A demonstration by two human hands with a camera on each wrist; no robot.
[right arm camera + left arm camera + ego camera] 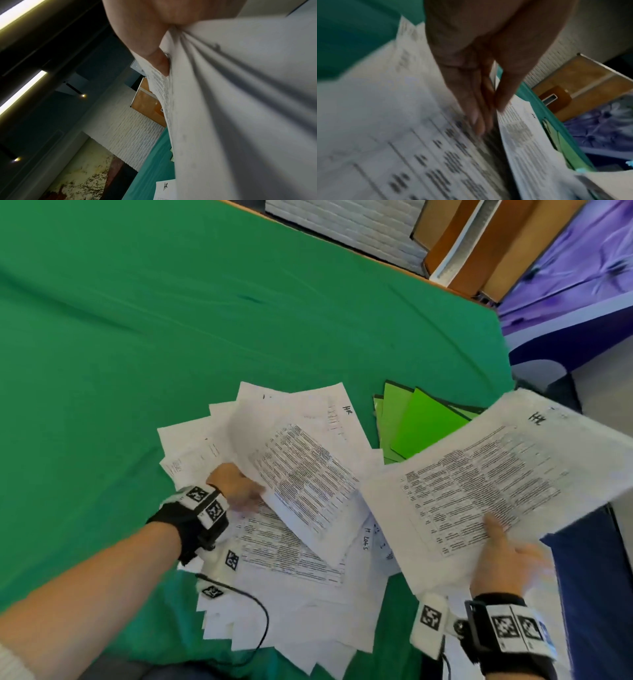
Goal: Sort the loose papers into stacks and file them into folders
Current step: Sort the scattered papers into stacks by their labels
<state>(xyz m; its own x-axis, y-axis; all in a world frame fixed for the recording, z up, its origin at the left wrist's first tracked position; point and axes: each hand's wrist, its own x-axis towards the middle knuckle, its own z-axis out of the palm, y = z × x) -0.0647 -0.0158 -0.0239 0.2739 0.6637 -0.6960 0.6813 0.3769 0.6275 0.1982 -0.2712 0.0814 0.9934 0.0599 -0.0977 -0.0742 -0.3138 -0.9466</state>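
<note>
A messy pile of loose printed papers (291,587) lies on the green cloth table (171,337). My left hand (239,487) pinches the near-left edge of one printed sheet (301,474) and lifts it off the pile. In the left wrist view the thumb and fingers (477,121) close on that sheet (522,142). My right hand (503,553) holds a stack of printed sheets (496,467) above the table's right side, thumb on top. The right wrist view shows the thumb (154,54) pressing on that stack (240,108). Several green folders (421,426) lie fanned behind the pile, partly hidden by the held stack.
A black cable (260,611) loops over the pile's near edge. The table's right edge (503,344) borders a dark blue seat (596,577). A white brick wall (342,224) and wooden panels (479,251) stand beyond the far edge. Bare green cloth fills the left and far side.
</note>
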